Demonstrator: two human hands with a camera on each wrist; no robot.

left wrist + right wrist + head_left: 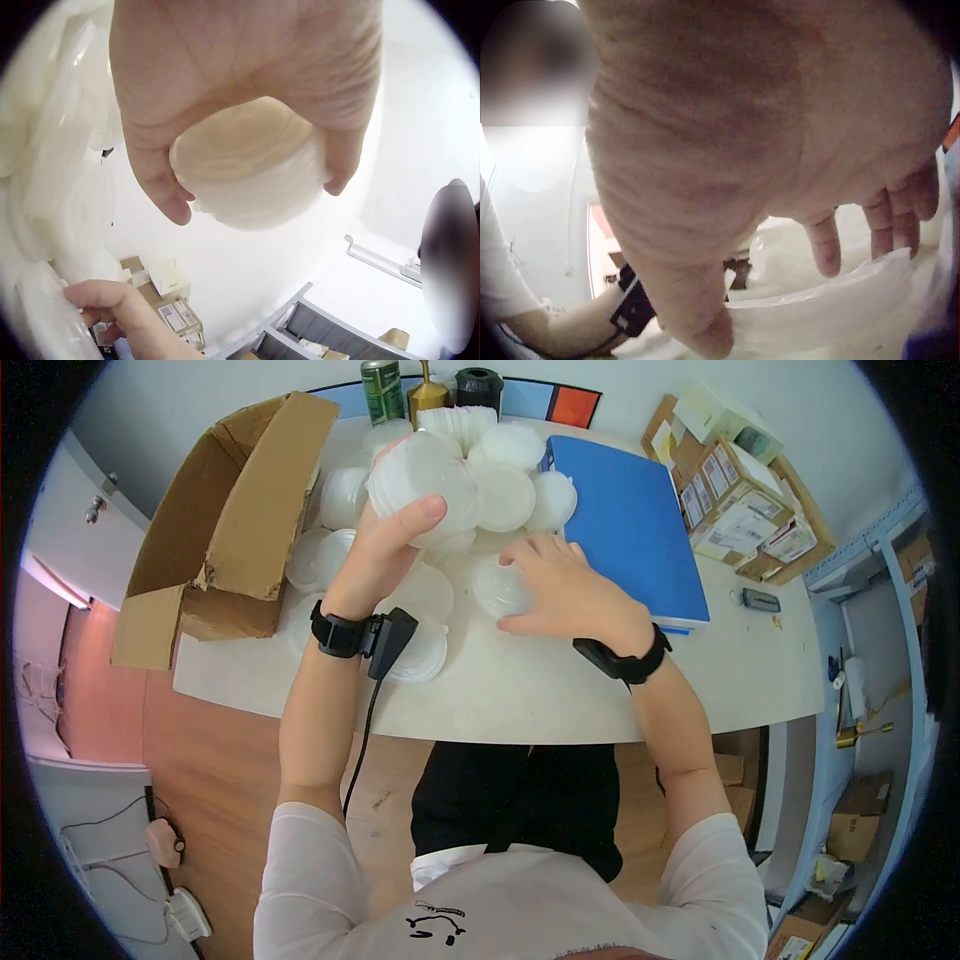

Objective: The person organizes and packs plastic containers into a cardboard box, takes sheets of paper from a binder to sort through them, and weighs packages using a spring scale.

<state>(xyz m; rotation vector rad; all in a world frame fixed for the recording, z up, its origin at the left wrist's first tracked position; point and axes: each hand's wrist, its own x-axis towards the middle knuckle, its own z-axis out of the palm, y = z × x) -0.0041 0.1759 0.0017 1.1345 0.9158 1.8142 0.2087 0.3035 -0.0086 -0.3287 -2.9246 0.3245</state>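
Note:
My left hand (392, 545) is raised over the pile and grips a short stack of round translucent plastic lids (425, 475), thumb on the near side. From below in the left wrist view, the lids (251, 187) sit between thumb and fingers. Lower and to the right, my right hand (575, 588) curves around a clear plastic lid (500, 588) at the table. In the right wrist view the thumb lies against the near side of that lid's rim (817, 307), and the fingertips come down on its far side.
More lids (505, 497) are heaped behind both hands. An open cardboard box (245, 510) stands left, and a blue binder (630, 525) lies right. A green can (382, 392), a brass-coloured bottle (428, 398) and small boxes (735, 500) line the back of the white table (520, 700).

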